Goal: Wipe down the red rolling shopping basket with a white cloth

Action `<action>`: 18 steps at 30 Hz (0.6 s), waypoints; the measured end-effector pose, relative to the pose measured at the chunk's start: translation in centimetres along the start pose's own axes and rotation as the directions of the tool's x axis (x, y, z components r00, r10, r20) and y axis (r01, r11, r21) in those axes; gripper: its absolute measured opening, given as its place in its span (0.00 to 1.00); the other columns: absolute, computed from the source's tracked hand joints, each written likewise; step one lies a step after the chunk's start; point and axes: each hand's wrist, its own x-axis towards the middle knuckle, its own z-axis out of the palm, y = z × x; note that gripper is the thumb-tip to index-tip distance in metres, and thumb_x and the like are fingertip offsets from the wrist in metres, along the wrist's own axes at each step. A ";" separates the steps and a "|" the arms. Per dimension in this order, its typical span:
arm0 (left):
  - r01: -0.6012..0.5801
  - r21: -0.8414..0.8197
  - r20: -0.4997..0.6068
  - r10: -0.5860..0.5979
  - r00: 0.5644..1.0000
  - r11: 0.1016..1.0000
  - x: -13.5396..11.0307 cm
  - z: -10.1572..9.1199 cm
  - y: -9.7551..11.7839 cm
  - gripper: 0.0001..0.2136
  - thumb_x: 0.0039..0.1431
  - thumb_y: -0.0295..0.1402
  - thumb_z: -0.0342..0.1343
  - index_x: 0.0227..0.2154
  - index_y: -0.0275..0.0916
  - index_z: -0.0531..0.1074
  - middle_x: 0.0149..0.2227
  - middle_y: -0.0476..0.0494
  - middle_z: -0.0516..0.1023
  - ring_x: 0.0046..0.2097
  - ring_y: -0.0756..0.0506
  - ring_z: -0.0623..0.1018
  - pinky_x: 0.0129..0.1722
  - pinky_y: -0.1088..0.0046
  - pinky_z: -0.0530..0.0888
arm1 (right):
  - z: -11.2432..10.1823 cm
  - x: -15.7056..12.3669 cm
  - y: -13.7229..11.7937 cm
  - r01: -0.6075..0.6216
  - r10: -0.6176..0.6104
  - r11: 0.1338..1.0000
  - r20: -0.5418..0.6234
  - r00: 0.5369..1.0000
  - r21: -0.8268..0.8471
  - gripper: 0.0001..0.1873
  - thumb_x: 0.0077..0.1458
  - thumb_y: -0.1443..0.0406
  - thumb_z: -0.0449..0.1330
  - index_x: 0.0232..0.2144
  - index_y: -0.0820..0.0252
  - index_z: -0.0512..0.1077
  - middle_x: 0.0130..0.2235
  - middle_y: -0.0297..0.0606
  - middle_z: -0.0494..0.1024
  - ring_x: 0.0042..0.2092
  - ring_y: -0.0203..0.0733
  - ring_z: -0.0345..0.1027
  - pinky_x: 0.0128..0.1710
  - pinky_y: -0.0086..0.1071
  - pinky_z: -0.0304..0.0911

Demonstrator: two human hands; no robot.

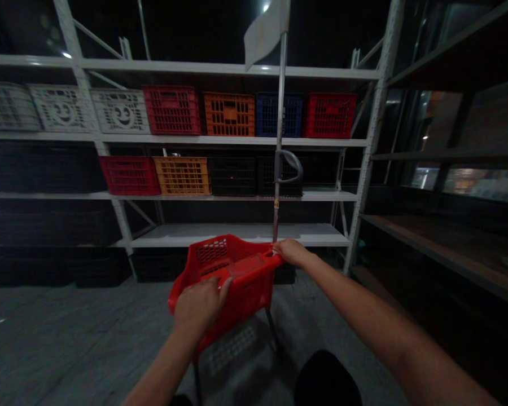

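Observation:
A small red plastic shopping cart (241,304) with a perforated basket stands on dark legs in front of me. My left hand (201,301) is closed over the near rim, toward its left end, with the thumb lying along the top. At the right corner of the same rim, my right hand (291,252) is wrapped around the edge, close to the foot of a metal pole (280,113). A grey loop handle (290,167) is fixed partway up the pole, and a pale flag (265,34) is at its top. The visible part of the basket's inside holds nothing I can make out.
A white metal rack (237,141) spans the view ahead, with red, orange, blue, white and black crates such as the yellow crate (183,176). Dark wooden shelves (449,242) line the right side. Grey floor (68,338) runs around the cart.

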 end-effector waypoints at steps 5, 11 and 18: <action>0.038 0.025 -0.010 -0.038 0.999 0.999 0.3 0.1 -2.4 0.29 0.57 0.51 0.30 0.31 0.35 0.72 0.28 0.36 0.77 0.34 0.39 0.77 0.32 0.67 0.67 | -0.1 2.9 -1.2 0.047 -0.055 0.991 0.061 0.997 0.124 0.13 0.50 0.66 0.55 0.38 0.59 0.75 0.34 0.35 0.78 0.34 0.38 0.70 0.34 0.27 0.61; 0.036 0.041 -0.002 -0.036 0.999 0.998 0.7 0.3 -4.8 0.28 0.58 0.49 0.29 0.30 0.38 0.72 0.29 0.38 0.78 0.33 0.40 0.77 0.31 0.68 0.67 | 0.4 1.5 -2.4 -0.027 -0.144 0.885 0.327 0.934 0.466 0.24 0.36 0.70 0.61 0.41 0.58 0.74 0.38 0.32 0.77 0.34 0.37 0.69 0.33 0.26 0.61; 0.011 0.024 0.001 -0.011 1.000 1.000 0.8 0.5 -6.4 0.28 0.58 0.48 0.29 0.30 0.39 0.73 0.30 0.40 0.78 0.33 0.42 0.77 0.30 0.71 0.67 | 0.8 2.6 -2.9 -0.144 0.085 0.912 0.165 0.983 0.383 0.09 0.46 0.69 0.55 0.26 0.62 0.76 0.24 0.34 0.76 0.27 0.37 0.66 0.29 0.28 0.58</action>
